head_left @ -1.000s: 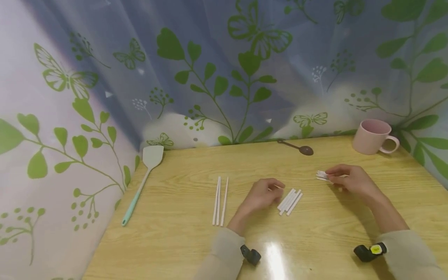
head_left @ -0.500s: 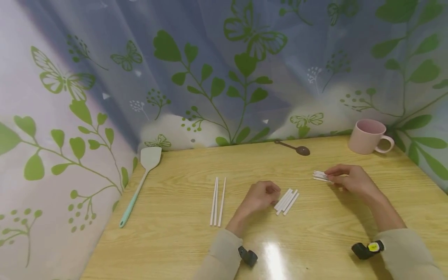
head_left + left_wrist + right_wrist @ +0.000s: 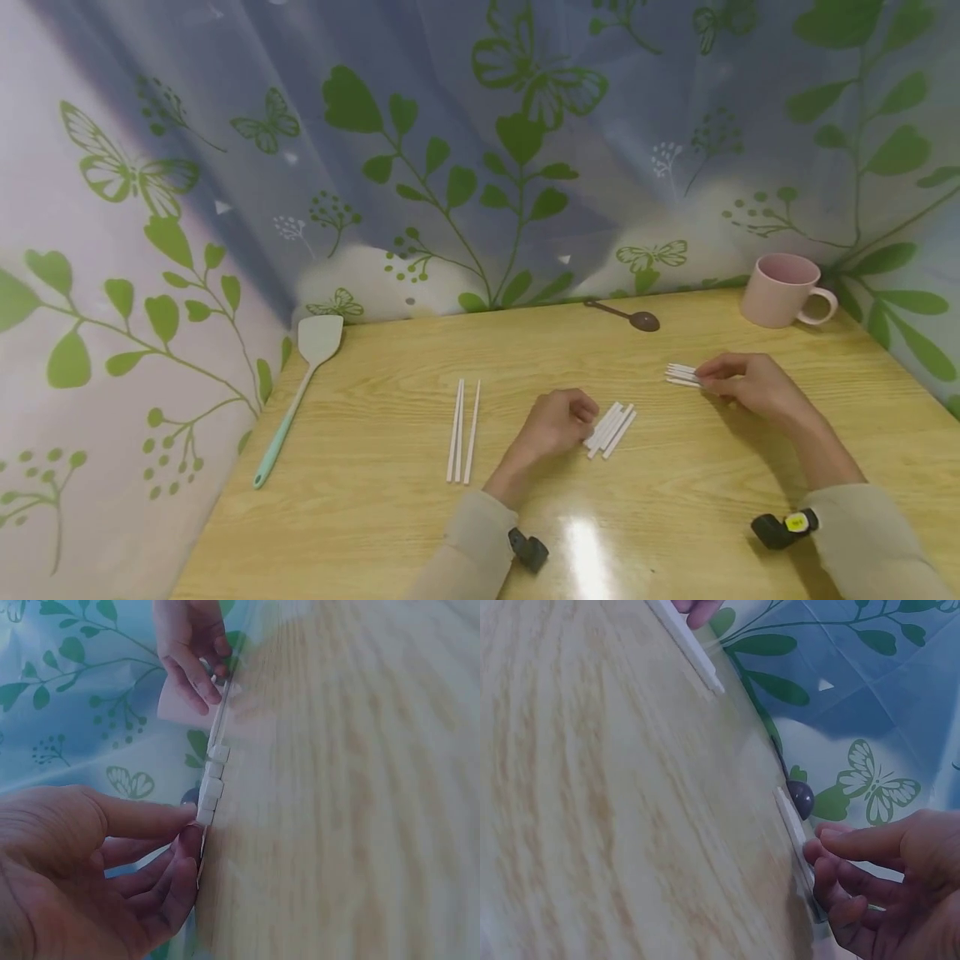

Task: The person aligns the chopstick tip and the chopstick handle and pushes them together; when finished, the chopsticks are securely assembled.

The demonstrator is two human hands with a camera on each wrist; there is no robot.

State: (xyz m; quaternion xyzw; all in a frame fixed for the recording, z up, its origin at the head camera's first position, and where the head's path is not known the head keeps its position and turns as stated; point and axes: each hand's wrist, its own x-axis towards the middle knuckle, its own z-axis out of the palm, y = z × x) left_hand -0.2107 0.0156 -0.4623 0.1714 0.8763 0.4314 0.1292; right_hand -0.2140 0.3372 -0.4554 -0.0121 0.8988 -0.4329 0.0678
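Two groups of short white sticks lie on the wooden table [image 3: 360, 533]. My left hand [image 3: 557, 423] is at the left side of the middle group of sticks [image 3: 611, 429]; in the left wrist view its thumb and curled forefinger pinch the nearest stick [image 3: 205, 817]. Farther right, my right hand [image 3: 750, 385] pinches the right ends of a smaller group of thin sticks [image 3: 681, 374], whose left ends stick out from the fingers. In the right wrist view the thumb and fingers [image 3: 840, 844] meet at these sticks' side. The fingers hide part of both groups.
Three white chopsticks [image 3: 463, 433] lie left of my left hand. A spatula [image 3: 296, 408] with a mint handle rests at the table's left edge. A dark brown spoon [image 3: 643, 321] lies at the back, and a pink mug [image 3: 780, 292] stands back right, before the patterned curtain [image 3: 420, 167].
My left hand has come closer to the middle sticks and now touches them. Slightly more of the thin sticks shows beyond my right fingers. The head view has shifted a little.
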